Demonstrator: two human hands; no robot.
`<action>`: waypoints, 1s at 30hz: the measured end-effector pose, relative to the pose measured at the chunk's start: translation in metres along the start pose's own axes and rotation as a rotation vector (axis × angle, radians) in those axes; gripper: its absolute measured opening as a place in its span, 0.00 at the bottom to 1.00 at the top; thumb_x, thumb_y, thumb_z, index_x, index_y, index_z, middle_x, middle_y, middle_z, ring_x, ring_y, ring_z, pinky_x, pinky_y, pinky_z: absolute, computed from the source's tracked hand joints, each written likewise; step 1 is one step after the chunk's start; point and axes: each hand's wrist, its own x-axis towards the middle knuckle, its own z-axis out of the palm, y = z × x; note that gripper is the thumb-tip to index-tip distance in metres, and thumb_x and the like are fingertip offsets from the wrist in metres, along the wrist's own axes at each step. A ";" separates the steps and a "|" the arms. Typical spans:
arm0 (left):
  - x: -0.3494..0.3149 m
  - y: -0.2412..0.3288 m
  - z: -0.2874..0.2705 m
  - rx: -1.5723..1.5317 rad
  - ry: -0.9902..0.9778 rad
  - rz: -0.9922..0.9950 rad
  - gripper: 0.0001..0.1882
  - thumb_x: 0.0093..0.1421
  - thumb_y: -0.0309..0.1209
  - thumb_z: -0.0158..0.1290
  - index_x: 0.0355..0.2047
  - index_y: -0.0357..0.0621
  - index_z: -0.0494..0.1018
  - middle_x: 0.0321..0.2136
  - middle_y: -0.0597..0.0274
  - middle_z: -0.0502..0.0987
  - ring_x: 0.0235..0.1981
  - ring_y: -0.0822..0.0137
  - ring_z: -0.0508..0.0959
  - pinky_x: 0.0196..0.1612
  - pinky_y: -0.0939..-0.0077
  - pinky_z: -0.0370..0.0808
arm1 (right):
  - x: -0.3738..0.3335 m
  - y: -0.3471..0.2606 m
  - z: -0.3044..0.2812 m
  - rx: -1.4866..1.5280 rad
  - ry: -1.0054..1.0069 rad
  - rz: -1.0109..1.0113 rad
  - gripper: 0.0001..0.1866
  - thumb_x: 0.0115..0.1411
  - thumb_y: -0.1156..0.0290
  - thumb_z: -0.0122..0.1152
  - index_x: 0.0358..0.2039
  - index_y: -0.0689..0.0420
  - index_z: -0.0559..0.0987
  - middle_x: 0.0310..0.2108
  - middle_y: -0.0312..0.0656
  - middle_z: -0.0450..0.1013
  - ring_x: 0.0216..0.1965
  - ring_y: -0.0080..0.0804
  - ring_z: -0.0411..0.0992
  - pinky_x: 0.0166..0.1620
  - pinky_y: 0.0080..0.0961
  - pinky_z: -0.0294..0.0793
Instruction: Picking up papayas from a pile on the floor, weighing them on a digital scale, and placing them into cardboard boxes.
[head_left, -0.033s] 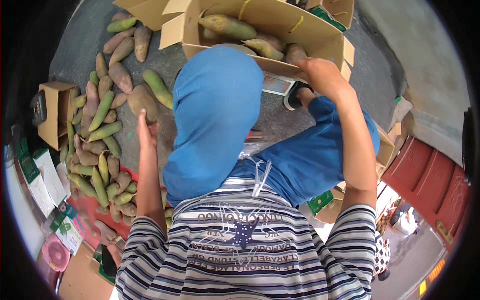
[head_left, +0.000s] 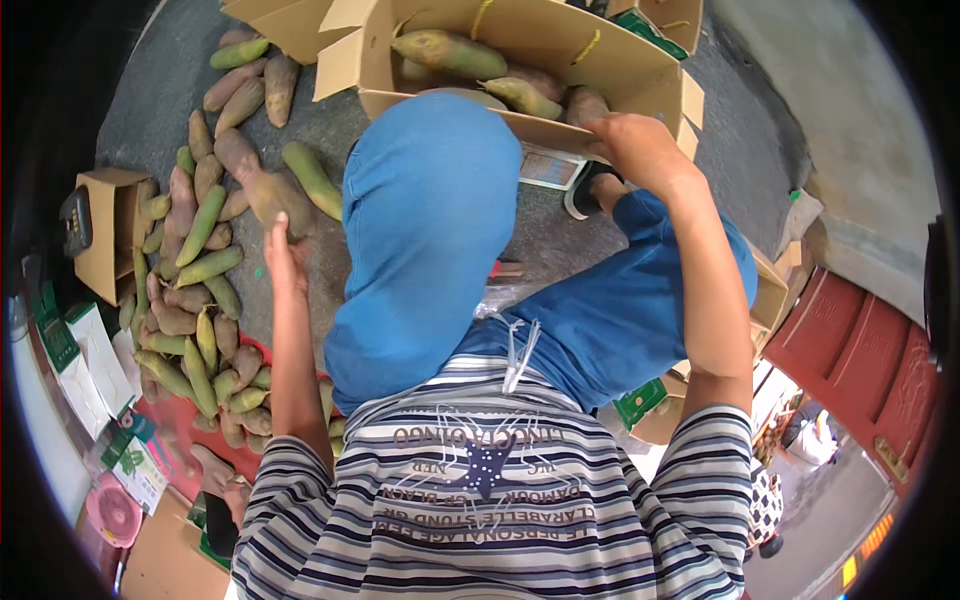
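Observation:
My left hand [head_left: 287, 262] is closed on a thick, brownish root vegetable [head_left: 276, 200], its thumb lying on the near end. The far end of that root meets another brownish-purple one, and a green root vegetable [head_left: 312, 180] lies just to its right. My right hand [head_left: 640, 150] grips the near rim of an open cardboard box [head_left: 560, 133] at its right end, with the fingertips partly hidden. Inside the box are several green and brownish roots [head_left: 450, 54], and a yellow cord handle [head_left: 586, 47] shows on the far wall.
Loose green and brown roots [head_left: 208, 262] spread along the left. A small carton [head_left: 105, 225] stands beyond them, with a pink basket [head_left: 114, 510] lower left. My blue-clad knee [head_left: 430, 200] rises between my hands. Another carton [head_left: 668, 25] stands at the back right, and a red door [head_left: 850, 350] at right.
My left hand has come forward and slightly left, from the near end of the root to a closer hold on it. My right hand stays on the box rim.

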 end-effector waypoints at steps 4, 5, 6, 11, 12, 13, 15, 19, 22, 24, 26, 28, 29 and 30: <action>-0.032 0.100 0.086 0.365 -0.270 0.536 0.29 0.52 0.32 0.54 0.53 0.37 0.60 0.47 0.57 0.67 0.47 0.64 0.70 0.49 0.70 0.66 | 0.001 -0.005 -0.004 -0.041 -0.063 0.016 0.10 0.52 0.75 0.49 0.34 0.53 0.76 0.28 0.45 0.74 0.35 0.43 0.73 0.36 0.37 0.73; -0.038 0.121 0.110 0.410 -0.359 0.609 0.30 0.50 0.31 0.56 0.53 0.36 0.60 0.48 0.56 0.67 0.47 0.63 0.69 0.50 0.69 0.66 | 0.001 -0.003 -0.002 -0.038 -0.041 0.005 0.10 0.52 0.75 0.49 0.34 0.53 0.76 0.29 0.45 0.74 0.35 0.43 0.73 0.36 0.37 0.73; -0.046 0.137 0.133 0.457 -0.446 0.678 0.32 0.48 0.31 0.58 0.53 0.35 0.60 0.48 0.55 0.67 0.48 0.63 0.69 0.51 0.69 0.66 | 0.001 -0.004 0.000 -0.032 -0.023 -0.008 0.10 0.52 0.75 0.48 0.34 0.53 0.76 0.30 0.45 0.75 0.36 0.43 0.73 0.37 0.37 0.73; -0.060 0.166 0.225 0.844 -0.760 0.821 0.35 0.48 0.32 0.59 0.56 0.39 0.60 0.50 0.56 0.66 0.51 0.64 0.67 0.52 0.70 0.64 | 0.005 -0.007 0.001 -0.061 -0.045 0.005 0.08 0.52 0.70 0.53 0.34 0.53 0.76 0.27 0.45 0.74 0.33 0.44 0.73 0.35 0.38 0.72; -0.059 0.166 0.229 0.845 -0.767 0.827 0.35 0.48 0.32 0.59 0.56 0.39 0.60 0.50 0.56 0.66 0.51 0.64 0.67 0.52 0.70 0.64 | 0.005 -0.007 0.001 -0.060 -0.039 0.013 0.08 0.52 0.70 0.53 0.34 0.53 0.76 0.27 0.45 0.74 0.33 0.44 0.73 0.35 0.38 0.72; -0.059 0.163 0.231 0.873 -0.711 0.838 0.34 0.49 0.32 0.58 0.56 0.39 0.60 0.51 0.55 0.66 0.50 0.64 0.67 0.52 0.70 0.65 | 0.004 -0.007 0.001 -0.041 -0.012 -0.001 0.08 0.52 0.71 0.53 0.34 0.53 0.76 0.27 0.45 0.74 0.33 0.44 0.73 0.35 0.38 0.72; -0.050 0.153 0.226 0.804 -0.650 0.810 0.30 0.54 0.33 0.56 0.56 0.38 0.60 0.49 0.53 0.67 0.48 0.66 0.69 0.49 0.74 0.67 | 0.003 -0.006 0.004 -0.016 0.015 -0.002 0.08 0.52 0.71 0.52 0.34 0.53 0.76 0.27 0.45 0.74 0.33 0.44 0.73 0.35 0.38 0.72; -0.031 0.132 0.186 0.627 -0.528 0.696 0.27 0.53 0.36 0.57 0.51 0.38 0.65 0.43 0.54 0.72 0.39 0.70 0.73 0.43 0.78 0.69 | 0.001 -0.004 0.004 -0.043 -0.004 -0.027 0.10 0.51 0.72 0.52 0.34 0.53 0.77 0.27 0.45 0.74 0.34 0.43 0.73 0.35 0.37 0.72; -0.004 0.103 0.139 0.750 -0.388 0.547 0.22 0.55 0.35 0.56 0.47 0.36 0.67 0.38 0.58 0.74 0.38 0.73 0.73 0.41 0.80 0.70 | 0.002 -0.005 0.003 -0.040 -0.023 -0.001 0.10 0.51 0.72 0.51 0.35 0.53 0.77 0.28 0.45 0.74 0.34 0.43 0.73 0.36 0.36 0.72; 0.006 0.077 0.111 0.901 -0.408 0.527 0.21 0.55 0.35 0.56 0.45 0.35 0.68 0.35 0.58 0.75 0.35 0.72 0.74 0.39 0.78 0.71 | 0.002 -0.005 0.003 -0.053 -0.033 0.011 0.11 0.51 0.72 0.51 0.35 0.53 0.77 0.28 0.45 0.74 0.34 0.43 0.73 0.36 0.36 0.72; 0.028 0.046 0.072 1.015 -0.442 0.499 0.18 0.55 0.32 0.54 0.43 0.34 0.69 0.34 0.56 0.76 0.35 0.71 0.75 0.39 0.78 0.70 | 0.005 -0.008 0.001 -0.042 -0.062 0.031 0.11 0.51 0.71 0.51 0.35 0.53 0.77 0.28 0.45 0.74 0.35 0.43 0.73 0.36 0.37 0.72; 0.025 0.023 0.056 1.015 -0.428 0.474 0.17 0.54 0.32 0.53 0.41 0.34 0.70 0.33 0.54 0.77 0.35 0.69 0.75 0.39 0.77 0.71 | 0.005 -0.007 0.003 -0.029 -0.037 0.010 0.11 0.51 0.71 0.51 0.36 0.53 0.77 0.28 0.45 0.74 0.35 0.43 0.73 0.36 0.37 0.72; 0.032 0.008 0.042 1.016 -0.412 0.470 0.17 0.54 0.32 0.53 0.41 0.34 0.70 0.33 0.54 0.77 0.35 0.69 0.75 0.39 0.77 0.71 | 0.006 -0.008 0.003 -0.013 -0.010 -0.016 0.11 0.51 0.71 0.52 0.36 0.53 0.77 0.28 0.46 0.74 0.35 0.44 0.73 0.36 0.38 0.72; 0.044 -0.009 0.021 0.994 -0.389 0.397 0.18 0.53 0.32 0.53 0.41 0.34 0.71 0.32 0.54 0.77 0.34 0.68 0.76 0.38 0.77 0.71 | 0.008 -0.009 0.002 -0.013 -0.012 -0.045 0.11 0.51 0.71 0.52 0.36 0.53 0.77 0.28 0.46 0.74 0.35 0.44 0.73 0.36 0.38 0.72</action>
